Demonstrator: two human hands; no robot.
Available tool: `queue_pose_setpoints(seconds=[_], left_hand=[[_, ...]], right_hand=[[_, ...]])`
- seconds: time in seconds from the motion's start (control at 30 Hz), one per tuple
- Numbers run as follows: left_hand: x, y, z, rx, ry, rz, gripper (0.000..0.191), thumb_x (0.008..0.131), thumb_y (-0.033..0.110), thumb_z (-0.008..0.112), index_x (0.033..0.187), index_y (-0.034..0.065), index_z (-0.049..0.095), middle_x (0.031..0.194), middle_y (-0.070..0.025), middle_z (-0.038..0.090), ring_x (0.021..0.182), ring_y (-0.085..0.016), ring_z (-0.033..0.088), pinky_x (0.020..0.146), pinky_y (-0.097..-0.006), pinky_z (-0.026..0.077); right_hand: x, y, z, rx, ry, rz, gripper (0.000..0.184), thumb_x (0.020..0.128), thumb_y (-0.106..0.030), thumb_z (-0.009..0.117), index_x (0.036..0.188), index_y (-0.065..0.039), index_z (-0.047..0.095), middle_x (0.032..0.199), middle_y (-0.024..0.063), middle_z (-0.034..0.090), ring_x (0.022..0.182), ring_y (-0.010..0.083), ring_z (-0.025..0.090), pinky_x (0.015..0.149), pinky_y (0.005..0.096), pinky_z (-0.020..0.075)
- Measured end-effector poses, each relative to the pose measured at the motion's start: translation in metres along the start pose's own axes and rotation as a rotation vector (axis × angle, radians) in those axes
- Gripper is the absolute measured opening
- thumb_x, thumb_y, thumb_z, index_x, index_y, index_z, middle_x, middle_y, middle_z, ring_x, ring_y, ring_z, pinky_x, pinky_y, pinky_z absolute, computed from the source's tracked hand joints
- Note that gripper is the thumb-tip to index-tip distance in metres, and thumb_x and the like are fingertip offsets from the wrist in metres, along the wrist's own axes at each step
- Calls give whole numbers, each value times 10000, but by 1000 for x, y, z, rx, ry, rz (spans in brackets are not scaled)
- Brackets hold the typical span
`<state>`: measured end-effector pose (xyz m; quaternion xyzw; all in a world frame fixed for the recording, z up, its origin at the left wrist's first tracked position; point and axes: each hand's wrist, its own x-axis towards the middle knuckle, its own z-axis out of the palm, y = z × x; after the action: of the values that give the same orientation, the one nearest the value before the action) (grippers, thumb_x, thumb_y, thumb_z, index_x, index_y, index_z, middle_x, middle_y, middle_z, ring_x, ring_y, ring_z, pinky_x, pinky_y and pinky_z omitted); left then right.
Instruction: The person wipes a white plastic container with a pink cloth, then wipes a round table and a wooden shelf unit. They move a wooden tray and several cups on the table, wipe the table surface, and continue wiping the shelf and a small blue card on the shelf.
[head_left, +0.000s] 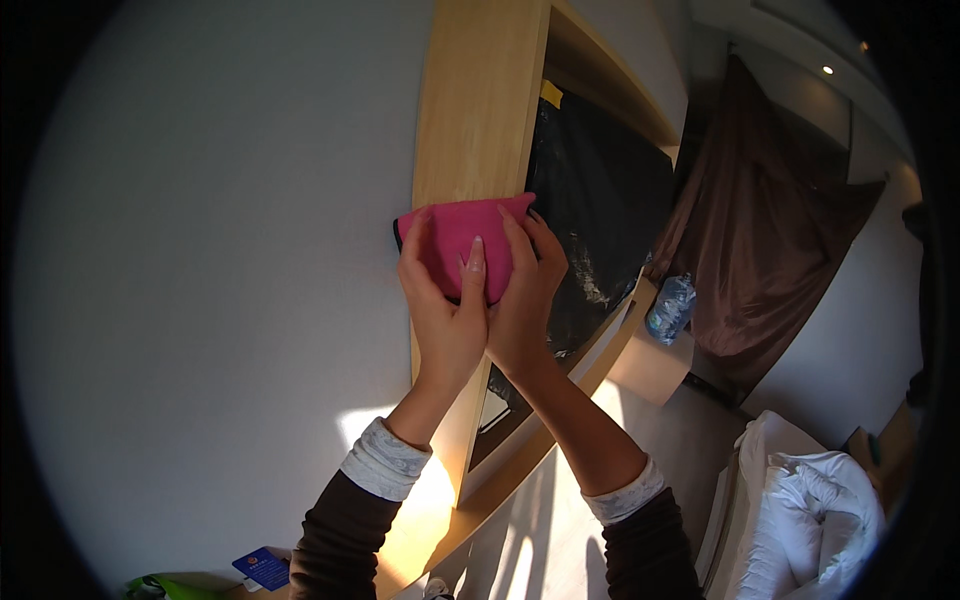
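Observation:
Both of my hands grip a folded pink cloth (461, 217) with a dark edging, in the middle of the head view. My left hand (442, 300) curls around its left side, its thumb lying across the front. On the right side, my right hand (529, 292) holds the cloth with bent fingers, its wrist close to the left one. Behind the cloth stands a light wooden panel (480, 97) beside a wall; whether the cloth touches it I cannot tell.
Black plastic sheeting (600, 202) covers the recess right of the panel, with yellow tape (551, 94) at its top. A large water bottle (670, 309) stands on a cardboard box (652, 367). A brown curtain (772, 225) hangs behind. White bedding (817, 517) lies lower right, a blue card (261, 568) lower left.

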<state>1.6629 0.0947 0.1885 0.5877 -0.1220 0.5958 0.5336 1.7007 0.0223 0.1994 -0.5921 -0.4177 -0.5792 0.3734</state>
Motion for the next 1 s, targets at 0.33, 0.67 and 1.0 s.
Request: queue_pose_setpoints(seconds=[0.33,0.67,1.0], left_hand=[[129,-26,18,65,-342,475,498,1022,270,350,1461,35,323,1557,-152,225,1449,-380,114,1155,-469,42],[6,-59,-29,398,-273,366,544,893,130,485,1389,-70,385,1491,-266,288,1383,-478,223,1103,-580,134],[139,-31,30,357,-146,462,515,971,249,450,1425,17,377,1487,-222,320,1380,-438,263,1099,-510,214]], right_hand=[[94,21,11,-14,-102,-139,587,847,17,531,1405,60,353,1491,355,109,1375,546,156,1099,572,241],[-9,-18,-20,-393,-440,-139,549,878,-197,514,1362,46,425,1399,403,252,1327,542,287,985,759,165],[112,19,-11,-378,-242,-178,591,873,-185,476,1384,87,353,1405,424,246,1346,558,229,1019,735,24]])
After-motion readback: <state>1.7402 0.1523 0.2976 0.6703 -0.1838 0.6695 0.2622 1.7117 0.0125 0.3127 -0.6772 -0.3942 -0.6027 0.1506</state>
